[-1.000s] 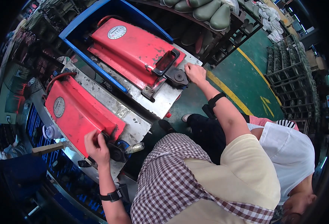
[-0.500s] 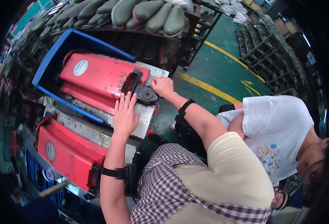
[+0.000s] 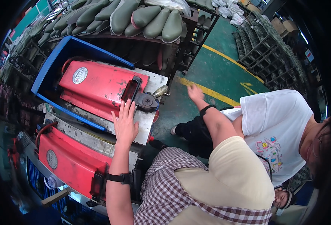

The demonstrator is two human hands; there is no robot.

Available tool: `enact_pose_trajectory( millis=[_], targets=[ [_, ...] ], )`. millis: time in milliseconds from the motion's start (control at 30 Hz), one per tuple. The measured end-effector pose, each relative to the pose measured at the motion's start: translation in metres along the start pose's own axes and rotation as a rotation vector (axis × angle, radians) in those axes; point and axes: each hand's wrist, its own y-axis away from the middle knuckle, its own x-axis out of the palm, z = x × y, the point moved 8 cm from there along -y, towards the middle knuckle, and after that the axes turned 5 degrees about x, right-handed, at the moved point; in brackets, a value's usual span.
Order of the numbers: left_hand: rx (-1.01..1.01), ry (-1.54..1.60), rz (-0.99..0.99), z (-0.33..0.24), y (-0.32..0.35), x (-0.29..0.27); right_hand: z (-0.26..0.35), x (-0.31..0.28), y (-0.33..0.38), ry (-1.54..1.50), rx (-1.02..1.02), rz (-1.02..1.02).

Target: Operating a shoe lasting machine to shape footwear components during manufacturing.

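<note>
My left hand (image 3: 125, 126) lies flat with its fingers spread at the front end of the red machine cover (image 3: 101, 88), fingertips beside the black rectangular handle (image 3: 131, 90). To the right of that handle is a dark metal block with a round hub (image 3: 147, 101). A short worn metal knob (image 3: 160, 91) sticks out behind the hub. My right hand (image 3: 196, 93) hangs in the air over the floor, right of the knob and apart from it. Its fingers look loosely apart, slightly blurred, with nothing seen in them.
A blue casing (image 3: 47, 71) surrounds the cover's rear. A second red machine (image 3: 73, 161) stands nearer, at left. Green boots (image 3: 150, 22) fill a rack beyond. At right stands a person in a white shirt (image 3: 274, 127), close to my right arm; another person (image 3: 283, 198) is lower right.
My right hand has left the knob beside the hub and swung right into the air, uncovering the knob. My left hand stays at the cover's front end. The view has shifted slightly.
</note>
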Motion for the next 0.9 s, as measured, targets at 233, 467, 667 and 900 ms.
enact_pose_trajectory(
  millis=[233, 467, 667, 900],
  targets=[
    [-0.031, 0.022, 0.005, 0.000, 0.000, 0.001, -0.170, 0.062, -0.010, 1.076, 0.091, 0.318],
    [-0.038, 0.035, -0.003, 0.002, -0.001, 0.001, -0.148, 0.041, -0.021, 0.742, 0.048, 0.370],
    [-0.054, 0.068, 0.025, 0.002, -0.002, 0.002, -0.167, 0.067, -0.026, 0.765, 0.073, 0.338],
    [-0.052, 0.069, 0.017, 0.003, -0.004, 0.000, -0.212, 0.120, -0.036, 0.846, 0.165, 0.691]
  ],
)
